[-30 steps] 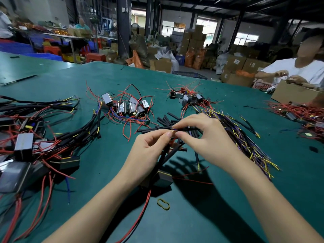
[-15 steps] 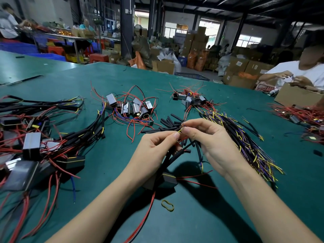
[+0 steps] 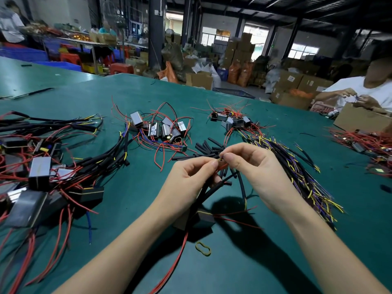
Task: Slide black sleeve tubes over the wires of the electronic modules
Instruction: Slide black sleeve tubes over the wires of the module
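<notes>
Loose sleeves [image 3: 209,146] and module heaps [image 3: 161,129] littering the green worktop [image 3: 84,98]; both hands [image 3: 191,177] [image 3: 257,168] pinching one wire tip [image 3: 220,159], module [image 3: 203,218] dangling below.

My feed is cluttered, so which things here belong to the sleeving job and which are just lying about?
In use: left hand, right hand, pinched yellow wire tip, dark boxy module, loose black sleeve tubes.

Lying about: yellow rubber band, brown cardboard box, green table.

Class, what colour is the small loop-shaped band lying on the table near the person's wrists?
Yellow: the rubber band shows best in the head view.
</notes>
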`<state>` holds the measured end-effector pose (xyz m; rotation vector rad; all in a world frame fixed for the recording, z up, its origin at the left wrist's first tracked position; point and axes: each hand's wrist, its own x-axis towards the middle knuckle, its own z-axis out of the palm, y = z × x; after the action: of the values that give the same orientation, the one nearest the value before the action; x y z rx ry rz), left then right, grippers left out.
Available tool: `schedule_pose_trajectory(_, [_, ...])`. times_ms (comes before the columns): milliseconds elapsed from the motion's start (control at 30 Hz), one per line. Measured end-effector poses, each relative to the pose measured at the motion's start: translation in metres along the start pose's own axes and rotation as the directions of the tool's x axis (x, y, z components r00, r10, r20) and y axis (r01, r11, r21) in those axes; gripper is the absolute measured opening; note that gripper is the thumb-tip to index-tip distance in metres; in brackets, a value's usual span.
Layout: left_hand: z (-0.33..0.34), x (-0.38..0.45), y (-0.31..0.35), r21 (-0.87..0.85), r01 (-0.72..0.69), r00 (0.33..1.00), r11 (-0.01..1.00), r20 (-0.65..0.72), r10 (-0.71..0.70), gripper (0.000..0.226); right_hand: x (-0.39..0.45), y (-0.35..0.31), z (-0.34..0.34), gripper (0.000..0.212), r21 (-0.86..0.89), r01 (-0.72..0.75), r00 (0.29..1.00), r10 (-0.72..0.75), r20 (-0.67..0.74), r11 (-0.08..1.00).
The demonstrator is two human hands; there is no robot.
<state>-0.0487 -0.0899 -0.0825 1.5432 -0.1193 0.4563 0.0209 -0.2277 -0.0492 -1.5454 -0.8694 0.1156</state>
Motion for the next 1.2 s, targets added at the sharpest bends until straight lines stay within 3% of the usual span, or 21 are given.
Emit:
schedule_pose_trajectory(167, [0.005,-0.001,-0.001,-0.078,0.001,0.999,0.997,0.042,0.003,0.031,0.007,0.0,-0.002,0.017,-0.031,0.009,0.988,-0.014,-0.156,0.999])
schedule_pose_trajectory(333, [-0.004,0.0,-0.002,0.223,-0.159,0.987,0.962,0.009,0.161,0.016,0.013,-0.011,-0.037,0.025,-0.033,-0.037,0.95,0.025,-0.312,0.999])
schedule_pose_trajectory(500, [-0.003,0.0,-0.002,0.489,-0.255,0.948,0.834,-0.042,0.314,0.005,0.007,-0.011,-0.045,0.021,-0.453,-0.193,0.981,0.166,-0.099,0.87])
schedule_pose_trajectory(600, [-0.001,-0.002,-0.004,0.647,-0.2,0.912,0.736,-0.151,0.381,0.007,0.006,-0.011,-0.036,0.019,-0.535,-0.149,0.98,0.197,0.033,0.831])
schedule_pose_trajectory(700, [-0.001,0.0,-0.001,0.736,-0.164,0.861,0.657,-0.219,0.46,0.011,0.006,-0.01,-0.029,0.018,-0.542,-0.093,0.987,0.15,0.061,0.835])
schedule_pose_trajectory(833, [0.0,-0.002,0.004,0.595,-0.243,0.887,0.766,-0.183,0.423,0.02,0.004,-0.009,-0.022,0.02,-0.545,-0.064,0.992,0.113,0.057,0.836])
schedule_pose_trajectory(967, [0.006,-0.004,0.005,0.448,-0.188,0.955,0.874,-0.125,0.27,0.014,0.002,-0.008,-0.013,0.021,-0.556,-0.022,0.993,0.081,0.082,0.831])
schedule_pose_trajectory(1100, [0.005,-0.001,0.005,0.339,-0.11,0.974,0.934,-0.15,0.169,0.002,0.003,-0.006,-0.009,0.017,-0.426,-0.058,0.992,0.101,0.079,0.903])
schedule_pose_trajectory(1200, [0.002,0.002,0.004,0.238,-0.018,0.982,0.971,-0.181,0.063,0.008,0.002,-0.006,-0.006,0.019,-0.376,-0.063,0.992,0.097,0.074,0.924])
